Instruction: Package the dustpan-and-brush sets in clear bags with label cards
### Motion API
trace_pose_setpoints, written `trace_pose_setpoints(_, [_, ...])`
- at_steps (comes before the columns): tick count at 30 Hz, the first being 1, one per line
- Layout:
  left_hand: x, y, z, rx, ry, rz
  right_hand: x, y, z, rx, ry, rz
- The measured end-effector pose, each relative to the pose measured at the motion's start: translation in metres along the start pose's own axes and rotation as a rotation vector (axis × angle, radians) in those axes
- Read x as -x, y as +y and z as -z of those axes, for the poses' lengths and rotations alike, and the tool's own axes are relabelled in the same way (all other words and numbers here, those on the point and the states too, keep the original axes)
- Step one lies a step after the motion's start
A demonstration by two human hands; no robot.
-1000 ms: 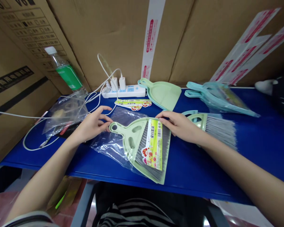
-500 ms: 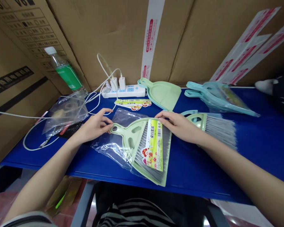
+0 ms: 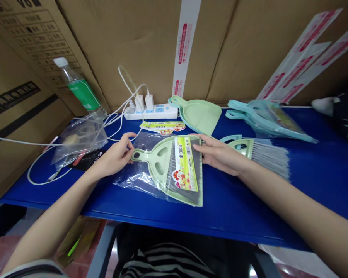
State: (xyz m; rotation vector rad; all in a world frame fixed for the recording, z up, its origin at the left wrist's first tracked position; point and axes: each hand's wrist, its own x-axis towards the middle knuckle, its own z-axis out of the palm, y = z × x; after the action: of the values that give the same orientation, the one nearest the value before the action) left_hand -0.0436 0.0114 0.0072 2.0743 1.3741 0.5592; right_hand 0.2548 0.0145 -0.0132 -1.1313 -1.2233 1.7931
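Note:
A light green dustpan (image 3: 159,185) lies in front of me with a matching hand brush (image 3: 163,151) nested in it, grey bristles to the right. Across the bristles is a yellow-green printed card (image 3: 185,164). My left hand (image 3: 116,154) pinches the handle end at the left. At the wide right end, my right hand (image 3: 217,152) grips the dustpan's edge, thumb on top and the other fingers partly hidden behind it. A clear plastic bag (image 3: 130,178) lies under the set; whether it encloses any of it I cannot tell.
Behind are stacked green and blue dustpans (image 3: 201,114), loose cards (image 3: 162,125) and a power strip (image 3: 162,112) with white cables. Bagged blue dustpans (image 3: 272,117) and loose brushes (image 3: 269,156) lie right. A bottle (image 3: 82,90) and crumpled plastic bag (image 3: 78,137) stand left. Cardboard (image 3: 139,34) walls the back.
The dustpan and brush have turned slightly, their near right corner moving away from me, and shifted a little left. My right hand has slid from the top edge round to the right end.

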Motion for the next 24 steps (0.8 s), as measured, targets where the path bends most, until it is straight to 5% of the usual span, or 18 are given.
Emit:
trace_pose_setpoints(6, [-0.0001, -0.0011, 0.0004, -0.045, -0.008, -0.011, 0.0024, 0.0032, -0.0039, 0.039, 0.017, -0.019])
trace_pose_setpoints(15, [-0.0010, -0.0045, 0.0018, -0.232, 0.008, -0.093, 0.0011, 0.0072, -0.0003, 0.313, -0.060, 0.128])
trace_pose_setpoints(24, [-0.0013, -0.0069, 0.0022, -0.234, -0.010, -0.107, 0.0019, 0.0056, -0.0039, 0.263, 0.006, 0.054])
